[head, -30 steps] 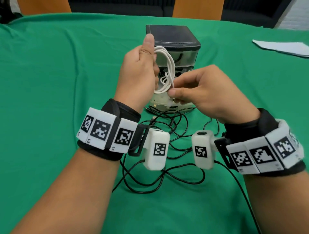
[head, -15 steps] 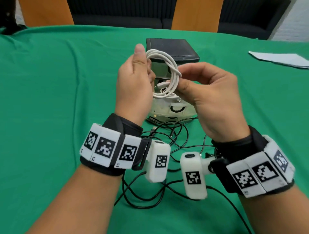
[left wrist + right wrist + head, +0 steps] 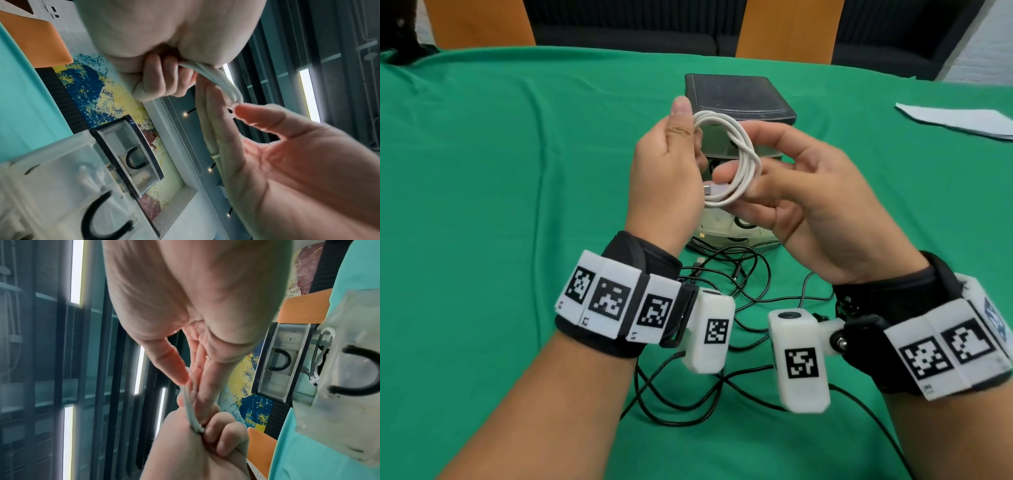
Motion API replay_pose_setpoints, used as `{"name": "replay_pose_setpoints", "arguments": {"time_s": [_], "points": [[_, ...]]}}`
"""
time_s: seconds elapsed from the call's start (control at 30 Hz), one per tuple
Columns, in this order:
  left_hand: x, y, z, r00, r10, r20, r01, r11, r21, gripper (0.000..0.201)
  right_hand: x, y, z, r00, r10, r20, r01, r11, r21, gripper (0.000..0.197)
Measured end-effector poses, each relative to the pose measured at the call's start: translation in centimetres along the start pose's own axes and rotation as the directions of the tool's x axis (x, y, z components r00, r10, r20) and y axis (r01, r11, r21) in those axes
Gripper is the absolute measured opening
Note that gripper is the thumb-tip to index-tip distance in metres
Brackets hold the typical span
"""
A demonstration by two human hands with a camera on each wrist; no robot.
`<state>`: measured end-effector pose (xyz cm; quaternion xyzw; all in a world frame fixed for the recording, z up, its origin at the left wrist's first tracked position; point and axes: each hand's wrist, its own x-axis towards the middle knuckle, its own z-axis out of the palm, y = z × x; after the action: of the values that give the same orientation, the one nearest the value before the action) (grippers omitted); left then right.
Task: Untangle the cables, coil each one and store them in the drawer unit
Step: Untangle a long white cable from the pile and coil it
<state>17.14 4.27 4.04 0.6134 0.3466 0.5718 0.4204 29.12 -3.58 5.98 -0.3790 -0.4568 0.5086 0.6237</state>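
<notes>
Head view puts the white cable [image 3: 736, 161] at the middle of the frame, already wound into a loop of several turns and held up in the air in front of the drawer unit [image 3: 739, 102]. The left hand [image 3: 664, 171] grips the loop's left side, thumb upright and fingers curled round the bundled strands; this looks like the anchoring grip that keeps the turns from springing apart. The right hand [image 3: 808, 198] is spread, its fingers straight and passed against the loop's right side, with the plug end [image 3: 710, 189] lying across the lower part of the coil near its fingertip. I judge it is steadying or tucking that loose end so the coil stays closed, not clamping it. Left wrist view confirms the strands [image 3: 213, 76] bunched under the curled left fingers [image 3: 156, 78], with the right palm wide open. Right wrist view shows, at its right edge, a translucent drawer [image 3: 339, 353] standing out from the unit, with some white cable visible behind its front, so the coil is probably held here for a short drop into it. Lower in the head view, the black cables [image 3: 722, 284] lie tangled on the green tablecloth [image 3: 482, 205], still to be sorted.
</notes>
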Motion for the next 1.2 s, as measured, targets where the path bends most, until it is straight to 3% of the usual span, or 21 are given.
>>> {"name": "replay_pose_setpoints", "arguments": {"time_s": [0.1, 0.2, 0.4, 0.53, 0.7, 0.87, 1.2], "points": [[0.0, 0.0, 0.0, 0.999, 0.014, -0.031, -0.014, 1.000, 0.003, 0.042, -0.1, -0.2, 0.2, 0.997, 0.025, 0.068, -0.028, 0.998, 0.051, 0.049], [0.2, -0.1, -0.1, 0.999, 0.018, -0.035, -0.019, 0.999, -0.026, 0.041, -0.2, 0.1, 0.6, 0.999, -0.004, 0.054, 0.005, 1.000, -0.029, 0.052], [0.3, -0.3, 0.0, 0.990, -0.054, 0.134, 0.067, 0.994, -0.089, 0.042, 0.0, 0.4, 0.2, 0.999, -0.032, 0.030, 0.034, 0.997, -0.068, 0.066], [0.2, -0.3, 0.1, 0.962, -0.106, 0.251, 0.135, 0.986, -0.101, 0.042, -0.1, 0.5, 0.1, 0.996, -0.029, 0.088, 0.051, 0.966, -0.255, 0.073], [0.0, -0.2, 0.1, 0.944, -0.129, 0.305, 0.155, 0.986, -0.062, 0.043, -0.5, -0.3, -0.1, 0.997, -0.010, 0.083, 0.041, 0.922, -0.385, 0.089], [0.0, 0.3, 0.1, 0.944, -0.130, 0.303, 0.154, 0.986, -0.056, 0.043, -0.6, -0.6, -0.2, 0.998, -0.045, 0.041, 0.059, 0.887, -0.458, 0.086], [0.1, -0.1, -0.1, 0.939, -0.097, 0.329, 0.135, 0.986, -0.096, 0.045, -0.6, -0.4, 0.2, 0.992, -0.079, 0.093, 0.104, 0.946, -0.306, 0.098]]}}
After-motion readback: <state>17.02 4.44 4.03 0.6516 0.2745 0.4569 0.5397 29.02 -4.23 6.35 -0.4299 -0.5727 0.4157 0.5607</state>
